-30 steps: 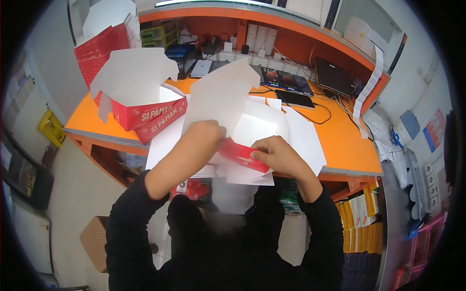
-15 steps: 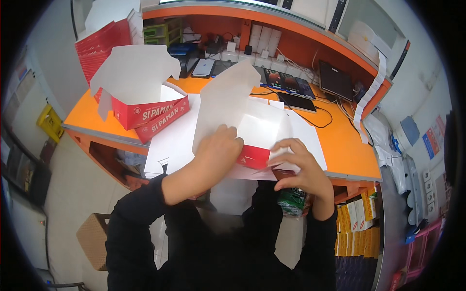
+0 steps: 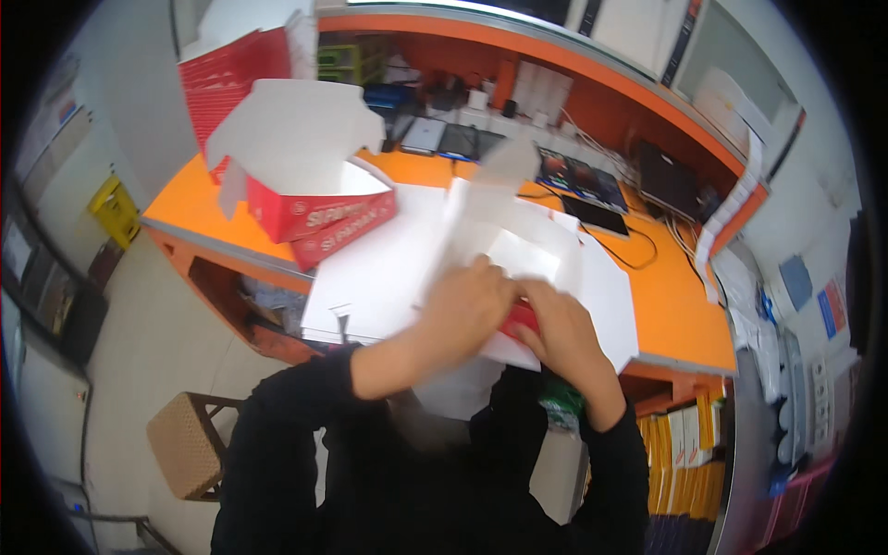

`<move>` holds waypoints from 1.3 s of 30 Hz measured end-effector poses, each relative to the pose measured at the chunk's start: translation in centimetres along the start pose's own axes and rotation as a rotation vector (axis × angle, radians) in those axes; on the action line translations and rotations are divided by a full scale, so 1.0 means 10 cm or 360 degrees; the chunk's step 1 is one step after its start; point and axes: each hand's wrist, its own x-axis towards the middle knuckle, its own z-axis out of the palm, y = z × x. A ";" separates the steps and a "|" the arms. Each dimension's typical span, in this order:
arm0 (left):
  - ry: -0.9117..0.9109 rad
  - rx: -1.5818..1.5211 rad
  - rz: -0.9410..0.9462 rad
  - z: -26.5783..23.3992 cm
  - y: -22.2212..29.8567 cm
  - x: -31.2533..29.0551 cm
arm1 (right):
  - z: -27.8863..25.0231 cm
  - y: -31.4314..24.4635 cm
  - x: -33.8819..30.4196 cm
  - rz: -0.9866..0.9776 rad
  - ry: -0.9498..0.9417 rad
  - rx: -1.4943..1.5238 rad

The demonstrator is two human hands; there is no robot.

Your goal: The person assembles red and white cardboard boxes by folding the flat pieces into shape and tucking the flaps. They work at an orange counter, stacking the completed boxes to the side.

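Observation:
A partly folded cardboard box (image 3: 524, 256), white inside and red outside, lies in front of me on white flat sheets (image 3: 370, 277), its lid flap standing up. My left hand (image 3: 470, 303) is closed at the box's left front corner, fingers bent over the wall; it is blurred by motion. My right hand (image 3: 562, 331) grips the red front wall, fingers over the top edge and thumb in front. The two hands almost touch. To their left, a finished red box (image 3: 324, 208) with an open white lid rests on another red box (image 3: 347, 236).
A tall stack of red folded boxes (image 3: 236, 79) stands at the back left of the orange table (image 3: 684, 319). Several phones, a dark tablet (image 3: 595, 216), cables and a laptop (image 3: 669, 178) lie along the back. A woven stool (image 3: 185, 449) is at lower left.
My right hand has moved left and closed onto the box's front wall, beside my left hand. The view has shifted, so the table sits a little further right and lower.

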 end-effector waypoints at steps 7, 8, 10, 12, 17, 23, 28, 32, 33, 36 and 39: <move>0.1034 0.0180 -0.0403 -0.59 -0.39 -0.65 | -0.33 -0.31 0.57 0.0047 0.0024 0.0061; 0.1161 0.0175 -0.0712 -0.55 -0.57 -0.76 | -0.32 -0.42 0.76 -0.0058 0.0133 0.0229; 0.1084 0.0276 -0.0899 -0.38 -0.83 -0.89 | -0.16 -0.62 1.20 -0.0210 0.0236 0.0053; 0.0978 0.0361 -0.0972 -0.40 -0.91 -0.92 | 0.13 -0.80 1.67 -0.0403 0.0388 -0.0044; 0.0779 0.0417 -0.0985 -0.43 -0.94 -1.00 | 0.86 -1.28 2.34 -0.0427 0.0250 0.0055; 0.0657 -0.0218 -0.0545 -0.63 -0.62 -1.00 | 0.64 -1.15 1.84 -0.0647 0.0252 0.0424; -0.0152 -0.0582 -0.0260 -0.58 -0.53 -0.71 | -0.23 -0.38 0.87 -0.0195 -0.0802 0.0220; -0.0557 -0.0351 -0.0238 -0.31 -0.74 -0.63 | -0.16 0.19 0.47 0.0191 -0.1245 0.0437; -0.0526 -0.0388 -0.0199 -0.28 -0.75 -0.58 | -0.13 0.33 0.41 0.0248 -0.1260 0.0534; -0.0166 -0.0478 -0.0256 -0.46 -0.55 -0.44 | -0.12 0.51 0.43 0.0380 -0.1376 0.0762; 0.0174 -0.0314 -0.0041 -0.46 -0.31 -0.38 | -0.09 0.62 0.45 0.0388 -0.1440 0.1057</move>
